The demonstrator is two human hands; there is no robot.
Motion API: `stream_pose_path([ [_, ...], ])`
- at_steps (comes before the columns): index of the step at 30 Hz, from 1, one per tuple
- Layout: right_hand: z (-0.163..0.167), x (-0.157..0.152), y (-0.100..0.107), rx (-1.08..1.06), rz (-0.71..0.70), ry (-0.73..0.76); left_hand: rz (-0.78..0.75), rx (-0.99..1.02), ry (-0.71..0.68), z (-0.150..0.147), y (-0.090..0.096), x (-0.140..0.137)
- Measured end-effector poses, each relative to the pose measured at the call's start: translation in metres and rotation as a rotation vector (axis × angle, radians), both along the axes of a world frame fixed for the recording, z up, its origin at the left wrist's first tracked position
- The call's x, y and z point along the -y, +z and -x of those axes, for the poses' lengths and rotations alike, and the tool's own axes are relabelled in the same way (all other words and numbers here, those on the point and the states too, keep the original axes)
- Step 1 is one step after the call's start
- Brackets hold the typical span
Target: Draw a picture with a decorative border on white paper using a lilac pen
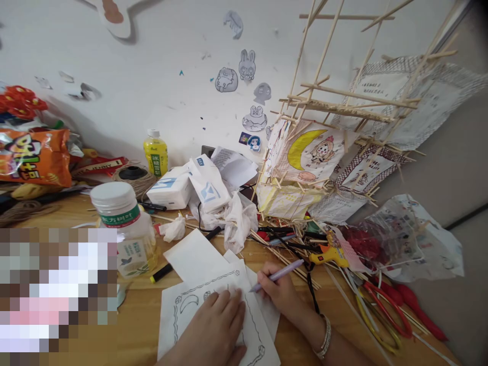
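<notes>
My left hand [213,325] lies with its fingers stretched flat over a sheet of paper [168,315], covering part of the drawing. The sheet carries a wavy border with small corner flowers and a crescent moon. A light purple pen [282,273] is pinched in my right hand [280,292], its tip at the sheet's right border. A bracelet [325,338] circles my right wrist. Other white paper [196,254] lies beneath and behind the drawing. A black marker [162,273] with a yellow-green end rests left of the papers.
A large plastic bottle [133,239] stands at left, with a yellow drink bottle [155,152] behind. Tissue packs [208,183] lie at the back. A stick frame with drawn paper panels [307,152] rises at right. Nearby are a yellow glue gun [330,256] and red-handled scissors [389,310].
</notes>
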State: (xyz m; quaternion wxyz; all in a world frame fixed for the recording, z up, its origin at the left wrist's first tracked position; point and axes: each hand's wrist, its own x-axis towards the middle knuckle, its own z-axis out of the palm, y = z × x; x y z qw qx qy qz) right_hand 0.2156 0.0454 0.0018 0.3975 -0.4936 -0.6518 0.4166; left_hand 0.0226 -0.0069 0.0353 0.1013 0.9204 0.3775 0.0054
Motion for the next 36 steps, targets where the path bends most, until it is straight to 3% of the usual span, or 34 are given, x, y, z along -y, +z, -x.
stream_pose_path([
  [9,0.002,0.003,0.003,0.141,-0.082,0.061,0.085,-0.069,-0.019,-0.002,0.009,0.005],
  [18,0.002,0.004,0.003,0.216,-0.122,0.113,0.07,-0.011,-0.009,-0.003,0.004,0.003],
  [24,0.002,0.003,0.002,0.178,-0.049,0.082,0.076,-0.031,-0.02,-0.004,0.004,0.004],
  [36,-0.001,0.0,-0.006,0.104,-0.032,0.079,0.068,-0.038,-0.022,-0.003,0.012,0.003],
])
